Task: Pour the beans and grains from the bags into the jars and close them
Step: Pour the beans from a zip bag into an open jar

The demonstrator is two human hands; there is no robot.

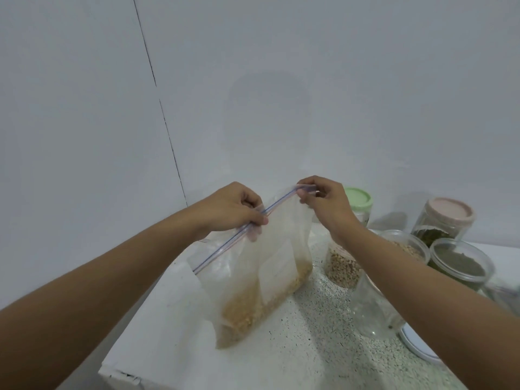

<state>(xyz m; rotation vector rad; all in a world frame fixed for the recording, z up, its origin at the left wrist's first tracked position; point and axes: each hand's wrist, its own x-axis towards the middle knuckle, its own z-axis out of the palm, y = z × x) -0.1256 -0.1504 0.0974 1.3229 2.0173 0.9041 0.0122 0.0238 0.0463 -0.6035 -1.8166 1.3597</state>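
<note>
Currently, largest first:

- Speckled countertop [309,319]: lies below both hands and carries everything listed.
- Zip bag [261,277]: hangs upright from both hands with its base on the counter. Yellow grain fills only the bottom part. None looks poured yet.
- Left hand [239,209]: fingers curled, pinching the zip strip [225,244] partway along.
- Right hand [323,204]: fingers curled, pinching the strip's far corner. The seal between the hands looks mostly shut, so I judge that opening is the step in hand.
- Empty jar [371,311]: clear and lidless, under the right forearm. It is likely the receiver for this grain.
- Bean jar [343,266]: just below the right wrist, holding pale beans, with no lid on. Whether the open rim beyond the forearm belongs to it, I cannot tell.
- Green-filled jar [461,263]: well right of the right hand, filled but uncapped.
- Pink-lidded jar [447,218]: beyond that one, dark contents, closed, so done.
- Green-lidded jar [357,201]: just behind the right hand, closed.
- White lid [416,344]: loose on the counter, beside the empty jar.

Outstanding: open the bag, pour, cap three jars.
</note>
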